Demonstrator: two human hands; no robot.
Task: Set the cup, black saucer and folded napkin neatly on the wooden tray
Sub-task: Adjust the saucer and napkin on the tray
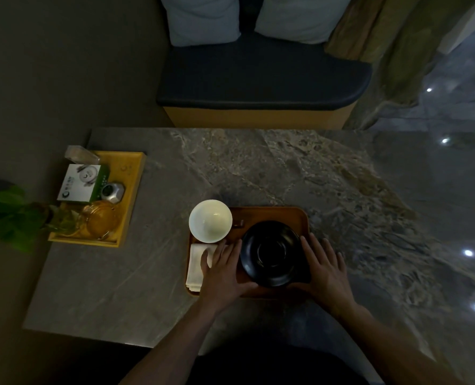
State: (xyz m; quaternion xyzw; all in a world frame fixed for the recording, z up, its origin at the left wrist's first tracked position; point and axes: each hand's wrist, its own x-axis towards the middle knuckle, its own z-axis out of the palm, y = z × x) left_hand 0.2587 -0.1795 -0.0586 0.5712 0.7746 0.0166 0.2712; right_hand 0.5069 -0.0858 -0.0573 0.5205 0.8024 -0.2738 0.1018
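A brown wooden tray [269,213] lies on the marble table near its front edge. On it, at the back left, stands a white cup [210,220]. In front of the cup lies a folded white napkin [196,266]. A black saucer [271,252] fills the tray's right half. My left hand [224,269] rests flat, fingers apart, against the saucer's left rim and partly over the napkin. My right hand [323,269] lies against the saucer's right rim, over the tray's right edge. Both thumbs reach under the saucer's near side.
A yellow tray [132,190] at the table's left holds a white-and-green box [79,184], a small silver object [113,192] and a glass jar [100,218]. A green plant [11,215] sits at the far left. A cushioned bench [261,87] stands behind the table.
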